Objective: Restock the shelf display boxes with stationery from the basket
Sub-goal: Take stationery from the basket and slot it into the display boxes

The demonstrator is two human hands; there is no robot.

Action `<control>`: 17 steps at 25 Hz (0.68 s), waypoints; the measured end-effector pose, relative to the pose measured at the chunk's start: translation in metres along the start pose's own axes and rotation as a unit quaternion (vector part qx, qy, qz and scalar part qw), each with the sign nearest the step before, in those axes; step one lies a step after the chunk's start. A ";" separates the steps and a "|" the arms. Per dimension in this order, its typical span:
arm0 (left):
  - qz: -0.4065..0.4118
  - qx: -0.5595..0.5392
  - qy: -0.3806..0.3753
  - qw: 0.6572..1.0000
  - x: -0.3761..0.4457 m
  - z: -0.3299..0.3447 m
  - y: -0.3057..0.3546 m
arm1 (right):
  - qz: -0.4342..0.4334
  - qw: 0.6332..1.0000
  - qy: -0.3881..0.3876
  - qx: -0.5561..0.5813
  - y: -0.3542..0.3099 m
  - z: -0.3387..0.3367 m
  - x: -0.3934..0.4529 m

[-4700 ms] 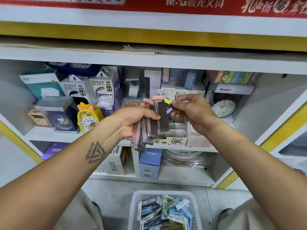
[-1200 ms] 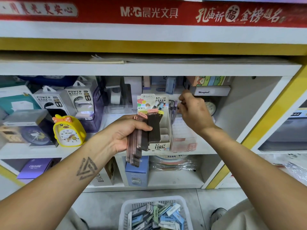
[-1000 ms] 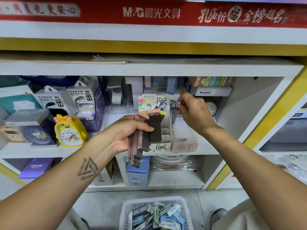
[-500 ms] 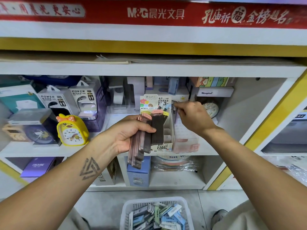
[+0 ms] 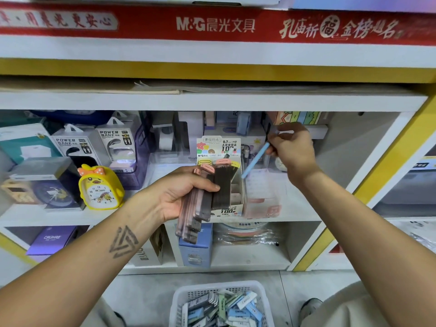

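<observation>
White shelving with yellow trim fills the view under a red M&G banner (image 5: pixel 215 24). On the middle shelf (image 5: pixel 54 214) stands a cardboard display box (image 5: pixel 237 199) printed 0.7 HB and 100, its back card upright, with divided compartments that look partly filled. The left hand (image 5: pixel 181 194) grips a fanned bundle of dark lead-refill cases (image 5: pixel 200 208) with pink caps, thumb curled over the front, fingers wrapped behind; the bundle overlaps the front left of the display box. The right hand (image 5: pixel 293 149) is raised above and right of the box, fingers pinching the upper end of one light blue lead-refill case (image 5: pixel 256 160), which slants down-left with its lower tip just over the box's right edge (contact with the box cannot be told). A clear plastic box (image 5: pixel 264 194) stands just right of the display box. Left on the same shelf: a yellow duck alarm clock (image 5: pixel 100 188) and two power bank packs (image 5: pixel 94 142). On the floor below, a white plastic basket (image 5: pixel 186 296) holds a loose heap of blue, green, white and grey refill cases (image 5: pixel 233 308). A blue carton (image 5: pixel 195 249) stands on the lower shelf beneath the bundle.
</observation>
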State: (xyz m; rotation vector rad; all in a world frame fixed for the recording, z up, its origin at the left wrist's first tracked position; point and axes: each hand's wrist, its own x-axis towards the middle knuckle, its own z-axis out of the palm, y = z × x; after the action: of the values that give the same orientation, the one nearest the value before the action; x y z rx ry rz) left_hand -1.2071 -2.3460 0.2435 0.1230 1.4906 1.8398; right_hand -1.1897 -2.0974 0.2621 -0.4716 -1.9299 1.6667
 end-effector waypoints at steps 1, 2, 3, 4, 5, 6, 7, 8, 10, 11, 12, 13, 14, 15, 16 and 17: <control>0.000 -0.002 0.003 1.000 0.000 -0.001 0.000 | -0.040 0.998 0.017 -0.048 0.002 -0.004 0.003; -0.001 -0.004 0.003 1.000 0.000 -0.002 0.000 | -0.085 0.989 0.016 -0.116 0.005 -0.007 0.004; -0.003 -0.004 0.003 1.000 0.000 -0.001 0.000 | -0.136 0.970 0.003 -0.201 0.007 -0.010 0.004; -0.004 -0.004 0.005 1.000 0.001 -0.001 0.000 | -0.187 0.941 -0.017 -0.282 0.010 -0.012 0.001; -0.004 -0.002 0.007 1.000 0.001 0.000 0.000 | -0.234 0.912 -0.039 -0.334 0.014 -0.012 -0.002; -0.004 -0.002 0.008 1.000 0.002 0.001 0.000 | -0.264 0.896 -0.058 -0.353 0.017 -0.012 -0.005; -0.003 -0.003 0.009 1.000 0.002 0.002 -0.001 | -0.277 0.892 -0.073 -0.349 0.020 -0.012 -0.007; -0.001 -0.002 0.009 1.000 0.002 0.003 -0.001 | -0.278 0.894 -0.082 -0.342 0.022 -0.011 -0.009; 0.004 0.004 0.010 1.000 0.003 0.004 -0.001 | -0.272 0.897 -0.095 -0.335 0.026 -0.007 -0.011; 0.006 0.006 0.010 1.000 0.003 0.003 -0.001 | -0.268 0.897 -0.103 -0.336 0.028 -0.006 -0.010; 0.007 0.006 0.008 1.000 0.003 0.003 -0.001 | -0.264 0.896 -0.109 -0.340 0.029 -0.006 -0.010; 0.007 0.007 0.008 1.000 0.003 0.003 -0.001 | -0.262 0.895 -0.112 -0.344 0.030 -0.006 -0.009; 0.007 0.007 0.008 1.000 0.002 0.003 -0.001 | -0.263 0.893 -0.113 -0.347 0.030 -0.005 -0.009; 0.007 0.007 0.009 1.000 0.002 0.002 -0.001 | -0.265 0.892 -0.114 -0.347 0.030 -0.005 -0.009; 0.006 0.007 0.008 1.000 0.002 0.002 -0.001 | -0.268 0.892 -0.113 -0.347 0.030 -0.005 -0.009; 0.005 0.006 0.006 1.000 0.002 0.002 -0.001 | -0.271 0.891 -0.112 -0.346 0.030 -0.004 -0.010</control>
State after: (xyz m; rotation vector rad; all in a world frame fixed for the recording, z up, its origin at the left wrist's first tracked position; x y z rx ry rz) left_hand -1.2070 -2.3437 0.2425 0.1253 1.5123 1.8435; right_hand -1.1821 -2.0946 0.2313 0.0379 -2.5097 0.6726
